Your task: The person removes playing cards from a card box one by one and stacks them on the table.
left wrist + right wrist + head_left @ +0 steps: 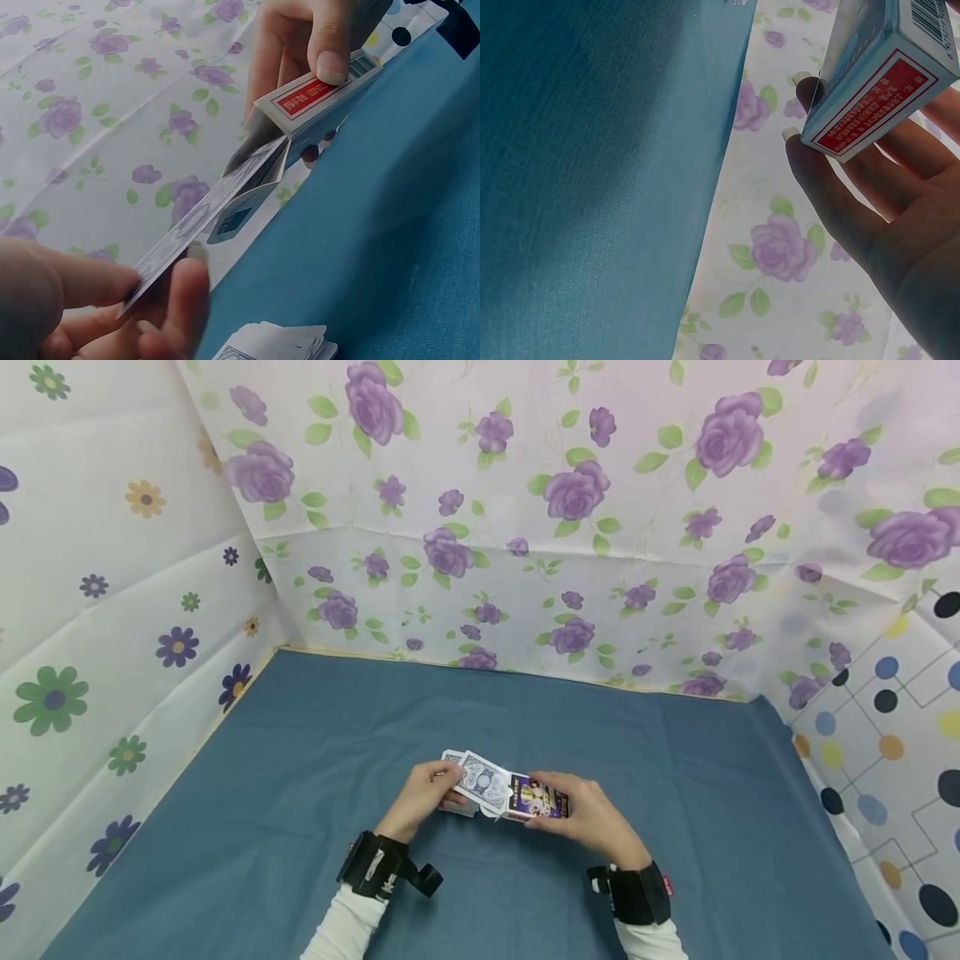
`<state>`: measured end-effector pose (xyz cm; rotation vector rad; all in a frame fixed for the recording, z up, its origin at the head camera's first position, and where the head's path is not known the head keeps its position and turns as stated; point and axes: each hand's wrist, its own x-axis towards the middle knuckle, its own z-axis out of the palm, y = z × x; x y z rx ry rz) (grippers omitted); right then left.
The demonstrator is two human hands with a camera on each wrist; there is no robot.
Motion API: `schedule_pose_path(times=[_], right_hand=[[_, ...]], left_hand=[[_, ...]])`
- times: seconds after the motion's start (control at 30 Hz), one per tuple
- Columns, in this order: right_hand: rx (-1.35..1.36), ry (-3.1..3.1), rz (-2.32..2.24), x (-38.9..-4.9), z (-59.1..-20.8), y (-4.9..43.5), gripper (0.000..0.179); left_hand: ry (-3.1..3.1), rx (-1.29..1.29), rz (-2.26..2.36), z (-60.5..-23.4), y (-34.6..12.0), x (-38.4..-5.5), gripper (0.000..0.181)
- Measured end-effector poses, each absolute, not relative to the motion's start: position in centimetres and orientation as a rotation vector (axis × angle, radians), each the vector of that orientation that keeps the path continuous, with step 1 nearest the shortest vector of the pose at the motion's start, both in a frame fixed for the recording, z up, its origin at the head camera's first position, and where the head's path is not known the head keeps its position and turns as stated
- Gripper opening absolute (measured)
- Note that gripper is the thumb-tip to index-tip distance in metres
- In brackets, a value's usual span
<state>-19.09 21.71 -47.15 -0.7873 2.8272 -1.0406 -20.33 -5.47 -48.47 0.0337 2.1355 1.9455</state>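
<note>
My right hand [588, 810] grips a playing card box [542, 798] by its sides, its opened end turned toward the left hand. Between thumb and fingers my left hand [423, 795] pinches playing cards [483, 781], whose far end sits inside the box mouth in the left wrist view. An end flap [241, 214] of the box hangs down below the cards. Under the left hand lies a stack of playing cards [274, 343], partly hidden by that hand in the head view. The right wrist view shows the box's red label [874, 101] and fingers round it.
A blue cloth [337, 718] covers the table. Flowered sheets [450, 552] hang behind it and on the left, and a dotted sheet [892, 747] hangs on the right. Black straps with cameras [637, 893] circle both wrists.
</note>
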Motion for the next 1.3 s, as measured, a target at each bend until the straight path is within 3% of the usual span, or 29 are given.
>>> schedule_pose_path(times=[0.5, 1.3], right_hand=[[-0.764, 2.838, -1.024, -19.2, -47.3, 21.8, 0.067], [-0.74, 2.84, -1.024, -19.3, -47.7, 22.1, 0.067]], left_hand=[[2.3, -0.228, 2.041, -50.1, -6.8, -22.9, 0.025], [2.458, -0.162, 1.917, -51.7, -7.0, -26.0, 0.023]])
